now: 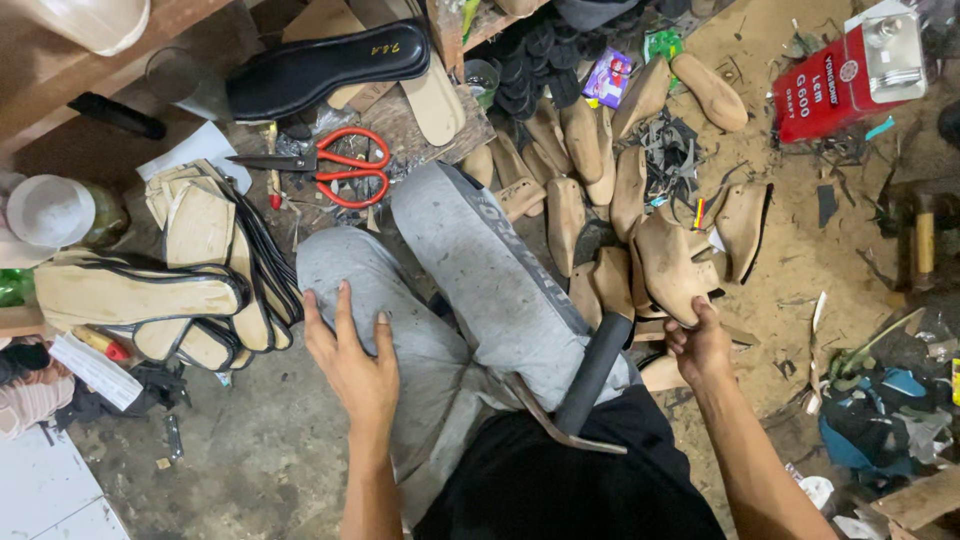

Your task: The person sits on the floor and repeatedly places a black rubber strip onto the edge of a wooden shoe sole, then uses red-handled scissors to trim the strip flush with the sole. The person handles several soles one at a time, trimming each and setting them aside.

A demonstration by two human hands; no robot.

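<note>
A red rectangular can (848,72) with a silvery top sits at two o'clock, a small purple packet (607,78) at twelve. Red-handled scissors (335,166) lie at eleven beside stacked insoles (205,265). The left hand (352,360) rests flat, fingers spread, on the grey trouser leg (430,290) — holding nothing. The right hand (700,345) grips a wooden shoe last (668,265) from the pile at three o'clock — a white-lidded jar (60,212) stands at nine.
</note>
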